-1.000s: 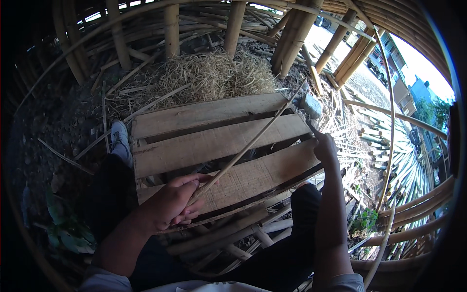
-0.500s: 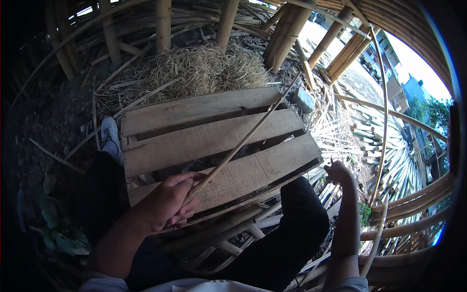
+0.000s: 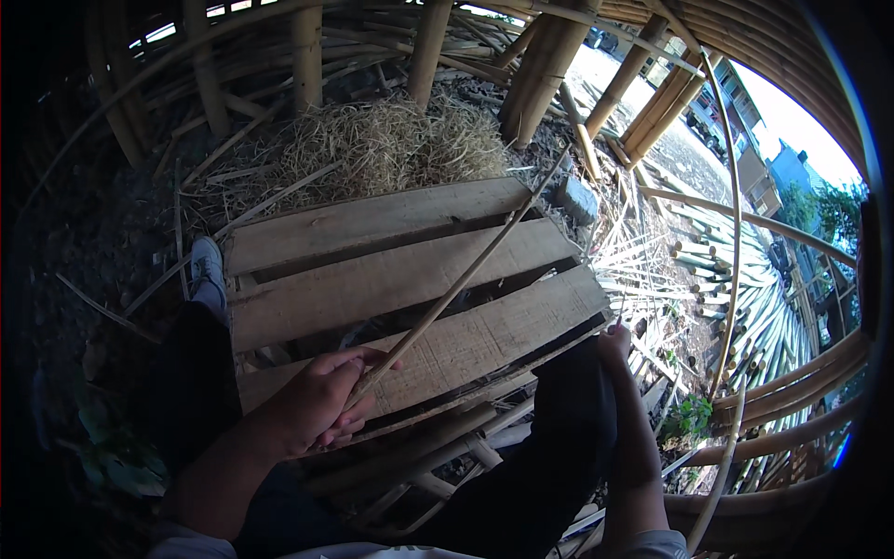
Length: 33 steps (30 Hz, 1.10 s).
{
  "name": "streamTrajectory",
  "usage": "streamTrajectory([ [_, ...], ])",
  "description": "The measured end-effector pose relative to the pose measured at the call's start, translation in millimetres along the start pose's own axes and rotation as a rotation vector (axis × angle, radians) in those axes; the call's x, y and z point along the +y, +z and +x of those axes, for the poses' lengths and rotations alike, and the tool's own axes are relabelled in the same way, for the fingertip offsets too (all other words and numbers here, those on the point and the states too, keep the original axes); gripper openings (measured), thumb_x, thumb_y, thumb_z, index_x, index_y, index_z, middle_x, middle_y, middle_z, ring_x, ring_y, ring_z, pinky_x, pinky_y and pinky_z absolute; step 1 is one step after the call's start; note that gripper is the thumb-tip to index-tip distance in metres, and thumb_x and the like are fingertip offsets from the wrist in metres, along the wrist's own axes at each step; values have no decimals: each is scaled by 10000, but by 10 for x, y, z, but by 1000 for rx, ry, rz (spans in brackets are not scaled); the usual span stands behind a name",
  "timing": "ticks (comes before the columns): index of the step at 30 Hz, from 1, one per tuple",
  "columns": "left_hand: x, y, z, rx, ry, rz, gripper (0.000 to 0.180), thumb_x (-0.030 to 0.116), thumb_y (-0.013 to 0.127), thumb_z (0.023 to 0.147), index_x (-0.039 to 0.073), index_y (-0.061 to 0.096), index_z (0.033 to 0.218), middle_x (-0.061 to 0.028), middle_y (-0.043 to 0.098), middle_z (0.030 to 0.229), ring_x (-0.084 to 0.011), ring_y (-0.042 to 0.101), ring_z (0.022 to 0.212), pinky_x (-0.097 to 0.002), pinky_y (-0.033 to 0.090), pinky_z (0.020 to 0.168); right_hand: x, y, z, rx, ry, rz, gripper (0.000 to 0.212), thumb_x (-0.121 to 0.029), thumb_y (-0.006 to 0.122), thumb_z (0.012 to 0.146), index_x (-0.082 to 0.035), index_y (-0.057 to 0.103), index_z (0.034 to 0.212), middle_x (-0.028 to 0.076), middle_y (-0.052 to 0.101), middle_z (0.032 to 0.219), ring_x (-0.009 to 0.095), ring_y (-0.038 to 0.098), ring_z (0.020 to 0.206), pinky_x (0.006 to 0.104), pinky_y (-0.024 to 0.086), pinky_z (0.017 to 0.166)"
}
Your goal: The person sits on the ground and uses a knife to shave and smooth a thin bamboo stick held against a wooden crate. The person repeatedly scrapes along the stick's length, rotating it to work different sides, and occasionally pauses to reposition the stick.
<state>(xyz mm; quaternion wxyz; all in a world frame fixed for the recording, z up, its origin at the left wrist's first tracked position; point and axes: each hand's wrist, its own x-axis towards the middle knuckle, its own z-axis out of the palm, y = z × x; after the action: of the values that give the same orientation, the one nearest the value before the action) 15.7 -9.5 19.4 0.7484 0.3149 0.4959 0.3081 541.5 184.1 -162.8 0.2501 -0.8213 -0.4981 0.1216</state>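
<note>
Where the head view looks down on a slatted counter of pale wooden planks (image 3: pixel 372 292), the person's bare left grip (image 3: pixel 328 396) is clenched around the near end of a long, thin, tan bamboo stick (image 3: pixel 456 288), which slants toward the far right corner. The bare right grip (image 3: pixel 615 345) is near the near right corner; whether it grasps anything, I cannot tell.

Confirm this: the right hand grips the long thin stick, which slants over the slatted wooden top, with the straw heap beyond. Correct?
One slip: the head view shows the left hand gripping the stick. It does slant over the slatted wooden top, with the straw heap beyond.
</note>
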Motion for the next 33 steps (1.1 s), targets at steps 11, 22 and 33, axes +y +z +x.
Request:
streamTrajectory([
  [11, 5, -60, 15, -57, -16, -61, 439, 259, 215, 1111, 41, 531, 1323, 17, 391, 591, -59, 316, 405, -219, 326, 432, -1063, -639, 339, 145, 53, 304, 527, -448, 428, 1071, -1, 632, 881, 42, 517, 601, 171, 532, 469, 367, 444, 408],
  [22, 57, -167, 114, -38, -14, 61, 499, 486, 347, 1103, 51, 577, 1186, 71, 348, 555, -20, 290, 370, -184, 264, 391, -3002, -474, -1273, -343, -676, 316, 215, -137, 532, 1018, -4, 690, 960, 179, 651, 755, 258, 632, 715, 401, 486, 684],
  [33, 85, 129, -158, -26, 129, 71, 407, 439, 433, 1092, 46, 533, 1123, 79, 360, 578, -7, 293, 407, -185, 242, 390, -2758, 56, -1182, -260, -451, 404, 536, -435, 657, 977, 56, 643, 763, 135, 612, 608, 234, 605, 531, 401, 457, 512],
])
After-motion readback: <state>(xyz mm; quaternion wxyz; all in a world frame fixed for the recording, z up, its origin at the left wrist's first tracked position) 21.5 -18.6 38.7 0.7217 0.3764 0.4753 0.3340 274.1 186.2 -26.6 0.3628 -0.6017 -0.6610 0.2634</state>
